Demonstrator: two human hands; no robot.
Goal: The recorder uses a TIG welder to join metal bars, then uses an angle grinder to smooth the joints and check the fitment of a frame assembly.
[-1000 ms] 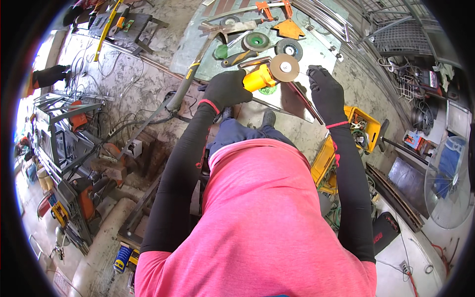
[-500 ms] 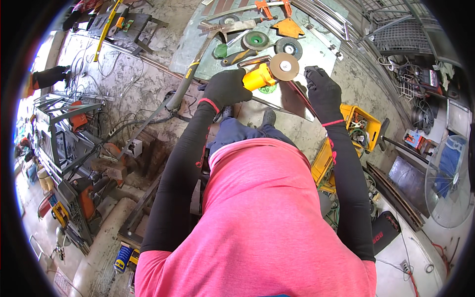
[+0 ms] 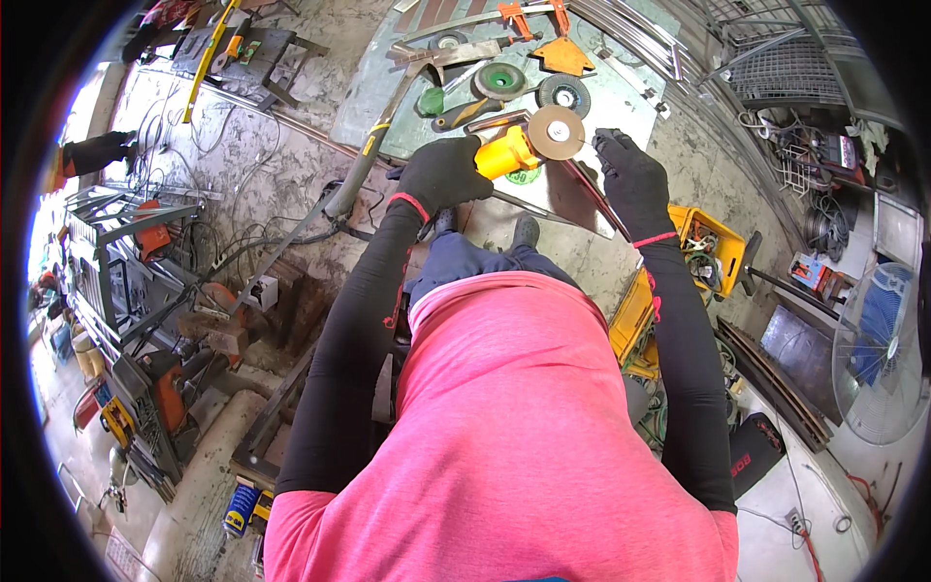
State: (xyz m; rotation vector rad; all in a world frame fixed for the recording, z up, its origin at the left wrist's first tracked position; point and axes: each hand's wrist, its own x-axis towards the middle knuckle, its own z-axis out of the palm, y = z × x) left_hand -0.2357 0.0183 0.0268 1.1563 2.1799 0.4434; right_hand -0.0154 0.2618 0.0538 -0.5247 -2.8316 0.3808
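Observation:
My left hand (image 3: 442, 173), in a black glove, is wrapped round the body of a yellow angle grinder (image 3: 502, 156). A thin brown disc (image 3: 556, 134) is on the grinder's head, its flat face turned up toward me. Just right of the disc is my gloved right hand (image 3: 632, 177), its fingers curled together near the disc's edge with a small gap between. Whatever those fingers may hold is hidden by the dark glove. Beyond the grinder, a green-centred grinding wheel (image 3: 500, 80) and a flap disc (image 3: 565, 91) lie on the glass-like sheet.
Orange clamps (image 3: 561, 17), an orange magnetic square (image 3: 564, 60) and a hammer (image 3: 373, 150) lie on the sheet. A yellow toolbox (image 3: 713, 252) stands at the right, with a pedestal fan (image 3: 881, 349) farther out. Metal frames (image 3: 116, 252) and cables crowd the left.
My right hand has shifted very slightly left, toward the disc. The left hand keeps its grip on the grinder, almost in the same place.

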